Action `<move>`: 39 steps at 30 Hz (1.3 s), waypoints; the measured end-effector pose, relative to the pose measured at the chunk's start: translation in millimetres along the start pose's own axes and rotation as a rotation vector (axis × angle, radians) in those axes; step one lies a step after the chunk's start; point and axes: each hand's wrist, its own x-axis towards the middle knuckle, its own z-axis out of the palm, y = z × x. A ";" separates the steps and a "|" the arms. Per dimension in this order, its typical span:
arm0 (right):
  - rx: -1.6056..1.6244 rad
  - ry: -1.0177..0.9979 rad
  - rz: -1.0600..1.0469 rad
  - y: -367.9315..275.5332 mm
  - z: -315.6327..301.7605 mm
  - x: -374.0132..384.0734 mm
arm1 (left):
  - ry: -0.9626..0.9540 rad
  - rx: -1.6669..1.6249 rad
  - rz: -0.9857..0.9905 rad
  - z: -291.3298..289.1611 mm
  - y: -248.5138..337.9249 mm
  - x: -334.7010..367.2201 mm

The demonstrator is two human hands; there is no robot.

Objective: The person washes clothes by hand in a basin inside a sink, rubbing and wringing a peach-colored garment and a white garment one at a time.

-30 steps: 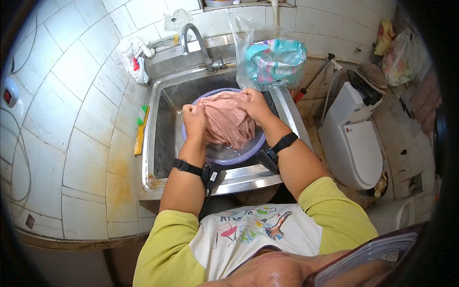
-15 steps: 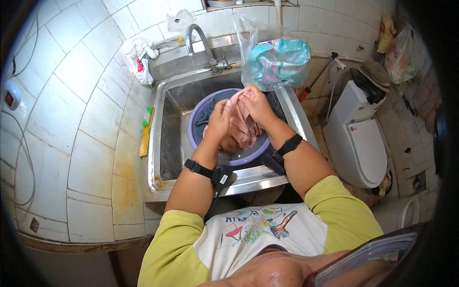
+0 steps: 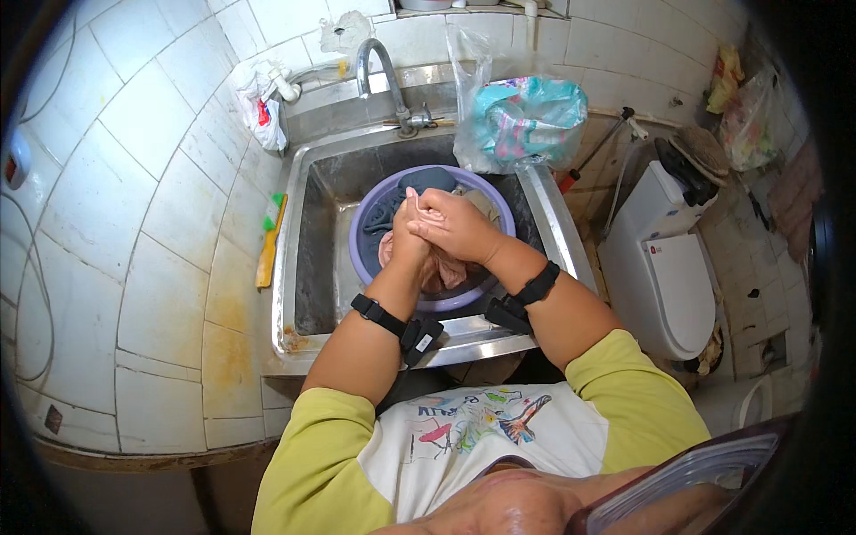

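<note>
Over a purple basin (image 3: 358, 251), my left hand (image 3: 408, 234) and my right hand (image 3: 460, 228) are pressed together, fingers closed around a bunched pink cloth (image 3: 445, 271). A fold of it pokes out between the thumbs, and the rest hangs down into the basin. Whether the cloth is a garment I cannot tell. Dark blue-grey cloth (image 3: 383, 215) lies in the basin behind and left of my hands, with a beige cloth (image 3: 482, 206) at the right. The basin stands in a metal sink (image 3: 318, 234). My hands hide the basin's middle.
A curved faucet (image 3: 386, 73) rises behind the basin. On the sink's back right corner sits a clear plastic bag (image 3: 530, 120) with a turquoise package. A yellow-handled brush (image 3: 270, 250) leans by the left tiled wall. A white toilet (image 3: 675, 267) stands to the right.
My hands have come together and lowered slightly, bunching the pink cloth that was spread between them. More of the dark and beige cloth in the basin shows.
</note>
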 end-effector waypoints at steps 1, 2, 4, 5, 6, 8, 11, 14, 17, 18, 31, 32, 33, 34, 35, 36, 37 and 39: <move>0.015 0.059 -0.052 -4.7 1.5 1.8 | -0.016 -0.149 -0.065 3.3 -1.7 -2.4; -0.007 0.102 0.059 -1.9 2.7 1.9 | 0.011 -0.072 -0.035 7.3 -4.2 -5.2; -0.060 0.189 0.283 9.3 1.7 1.4 | 0.057 0.079 0.022 28.7 -2.9 -18.2; -0.028 0.260 0.303 28.7 3.8 1.0 | 0.081 0.181 0.103 30.1 -7.8 -14.5; -0.041 0.250 0.341 31.4 4.8 0.3 | 0.085 0.184 0.060 26.0 -10.9 -11.1; -0.068 0.232 0.417 34.5 5.8 -2.0 | 0.090 0.190 -0.027 17.3 -16.1 -5.7; -0.188 0.162 0.421 23.4 2.6 0.9 | 0.076 0.154 -0.029 4.7 -24.3 4.8; -0.229 0.040 0.217 -17.6 -1.7 0.6 | 0.063 -0.071 -0.198 14.3 -5.3 -7.4; -0.163 0.002 0.110 -23.5 -3.4 -0.5 | 0.096 -0.142 -0.202 22.2 -2.2 -20.2; -0.128 0.014 0.112 -18.0 -3.2 -0.9 | 0.110 -0.117 -0.165 24.1 -5.3 -21.1; 0.507 0.342 0.614 65.3 -24.6 -4.3 | -0.023 0.255 0.150 13.4 5.7 -5.6; 0.756 0.364 0.653 62.5 -28.7 -5.1 | 0.035 0.276 0.196 10.7 11.0 -6.0; 0.954 0.270 0.671 56.9 -36.7 -8.0 | 0.092 0.299 0.246 10.7 19.1 -8.5; 0.922 0.174 0.642 55.0 -39.6 -9.9 | 0.118 0.406 0.328 7.7 24.2 -9.2; 0.889 0.080 0.612 53.9 -41.4 -11.3 | 0.143 0.513 0.411 4.4 28.8 -9.7; 0.853 -0.015 0.579 52.7 -43.6 -12.4 | 0.166 0.620 0.496 1.6 32.7 -9.9; 0.859 -0.123 0.609 52.0 -46.7 -13.5 | 0.189 0.627 0.505 -2.1 34.9 -8.7; 0.694 -0.248 0.606 51.8 -47.4 -16.3 | 0.234 0.639 0.522 -6.2 38.2 -5.6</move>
